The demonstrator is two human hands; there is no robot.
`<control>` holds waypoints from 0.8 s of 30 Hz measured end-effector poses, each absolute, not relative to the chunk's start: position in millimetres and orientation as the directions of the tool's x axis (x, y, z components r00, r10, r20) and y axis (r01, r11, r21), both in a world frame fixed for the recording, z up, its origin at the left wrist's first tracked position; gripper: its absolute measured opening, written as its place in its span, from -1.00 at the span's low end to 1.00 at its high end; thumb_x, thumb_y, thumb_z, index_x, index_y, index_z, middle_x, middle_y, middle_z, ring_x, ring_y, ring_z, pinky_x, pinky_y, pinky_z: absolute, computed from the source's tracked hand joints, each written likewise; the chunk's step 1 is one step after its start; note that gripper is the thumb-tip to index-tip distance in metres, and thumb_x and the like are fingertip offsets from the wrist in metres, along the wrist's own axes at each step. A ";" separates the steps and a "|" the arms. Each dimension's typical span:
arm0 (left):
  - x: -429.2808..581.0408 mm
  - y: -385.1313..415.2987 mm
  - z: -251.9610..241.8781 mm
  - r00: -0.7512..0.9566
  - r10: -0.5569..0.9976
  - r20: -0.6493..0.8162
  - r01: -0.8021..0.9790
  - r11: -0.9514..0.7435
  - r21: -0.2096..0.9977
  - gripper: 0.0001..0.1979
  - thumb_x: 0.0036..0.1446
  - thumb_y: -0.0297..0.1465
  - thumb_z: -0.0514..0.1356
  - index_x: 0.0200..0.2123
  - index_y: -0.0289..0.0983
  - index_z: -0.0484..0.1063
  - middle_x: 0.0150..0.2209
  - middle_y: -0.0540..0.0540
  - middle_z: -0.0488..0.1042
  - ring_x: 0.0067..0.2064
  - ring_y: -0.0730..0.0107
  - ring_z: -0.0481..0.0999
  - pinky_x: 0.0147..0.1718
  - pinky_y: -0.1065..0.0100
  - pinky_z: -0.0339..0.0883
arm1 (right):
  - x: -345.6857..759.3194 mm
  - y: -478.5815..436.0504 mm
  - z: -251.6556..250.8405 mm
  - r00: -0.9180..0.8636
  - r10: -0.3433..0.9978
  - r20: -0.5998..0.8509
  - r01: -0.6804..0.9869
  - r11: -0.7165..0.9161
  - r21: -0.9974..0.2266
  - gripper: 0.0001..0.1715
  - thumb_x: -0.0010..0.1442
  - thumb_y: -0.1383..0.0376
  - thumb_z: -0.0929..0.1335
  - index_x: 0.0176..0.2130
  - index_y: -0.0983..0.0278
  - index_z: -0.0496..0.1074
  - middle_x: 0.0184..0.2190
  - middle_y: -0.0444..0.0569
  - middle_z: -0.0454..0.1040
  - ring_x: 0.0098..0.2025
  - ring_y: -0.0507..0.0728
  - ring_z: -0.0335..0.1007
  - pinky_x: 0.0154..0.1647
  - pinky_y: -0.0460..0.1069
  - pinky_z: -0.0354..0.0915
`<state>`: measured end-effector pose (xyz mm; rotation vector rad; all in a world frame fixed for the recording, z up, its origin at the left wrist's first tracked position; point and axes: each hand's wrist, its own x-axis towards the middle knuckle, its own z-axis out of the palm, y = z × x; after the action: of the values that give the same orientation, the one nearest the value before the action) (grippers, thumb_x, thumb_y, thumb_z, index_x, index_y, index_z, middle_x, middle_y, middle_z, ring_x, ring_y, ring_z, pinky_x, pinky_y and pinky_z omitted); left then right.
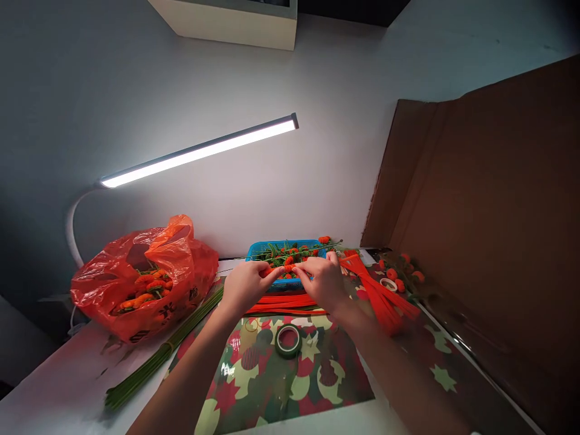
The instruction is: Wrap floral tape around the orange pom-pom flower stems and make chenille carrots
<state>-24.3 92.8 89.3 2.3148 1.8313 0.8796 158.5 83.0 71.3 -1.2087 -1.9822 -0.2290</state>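
Orange fuzzy piece [289, 267] in the closed grip of left hand [247, 289] and right hand [324, 284], before a blue basket [256, 249].

Fig. 1. My own arms, seen from my head. Left forearm [194, 368] and right forearm [389, 362]: bare along all that shows, uncovered down to the view's lower edge. Left grip [247, 284] and right grip [324, 281]: bare, slender-fingered, wrists uncovered. The left arm is brightly lit, the right partly shaded. Nails and knuckles too small to tell.
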 end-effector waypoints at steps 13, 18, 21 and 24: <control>-23.8 94.6 85.8 0.061 0.901 0.429 0.896 -0.240 0.375 -0.46 0.08 0.04 0.05 -0.71 -0.23 0.12 -0.64 -0.04 0.27 -0.55 0.37 0.19 -0.55 0.38 -0.19 | 151.6 81.7 66.2 -0.295 0.633 0.716 0.821 0.552 -0.150 -0.73 0.26 0.37 0.26 -0.38 0.29 0.50 -0.56 -0.10 0.47 -0.48 0.02 0.26 -0.27 0.01 -0.14; -25.7 98.7 83.8 0.024 0.896 0.443 0.854 -0.249 0.457 -0.48 0.05 0.03 0.08 -0.72 -0.23 0.15 -0.68 0.00 0.22 -0.57 0.41 0.15 -0.56 0.38 -0.17 | 147.5 80.5 62.7 -0.228 0.661 0.715 0.781 0.563 -0.271 -0.73 0.26 0.34 0.27 -0.37 0.27 0.53 -0.55 -0.08 0.49 -0.48 0.02 0.28 -0.25 0.02 -0.08; -30.2 104.9 81.5 0.049 0.909 0.414 0.734 -0.314 0.603 -0.46 0.01 0.04 0.10 -0.73 -0.24 0.10 -0.72 0.07 0.08 -0.60 0.49 0.06 -0.57 0.40 -0.14 | 145.0 79.8 63.1 -0.107 0.721 0.685 0.657 0.568 -0.495 -0.74 0.23 0.28 0.30 -0.38 0.25 0.56 -0.53 -0.06 0.53 -0.47 0.05 0.32 -0.23 0.03 0.03; -34.2 111.4 79.2 0.099 0.926 0.365 0.545 -0.357 0.758 -0.45 -0.02 0.05 0.14 -0.72 -0.24 0.04 -0.70 0.11 -0.05 -0.60 0.54 -0.04 -0.58 0.42 -0.15 | 147.5 82.6 67.4 -0.035 0.828 0.559 0.371 0.531 -0.762 -0.73 0.15 0.17 0.34 -0.42 0.26 0.57 -0.50 -0.02 0.55 -0.45 0.11 0.36 -0.33 0.01 0.15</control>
<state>-34.2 111.4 79.2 1.9491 1.4361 1.1690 147.5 82.6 67.4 -1.0361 -1.6343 0.5022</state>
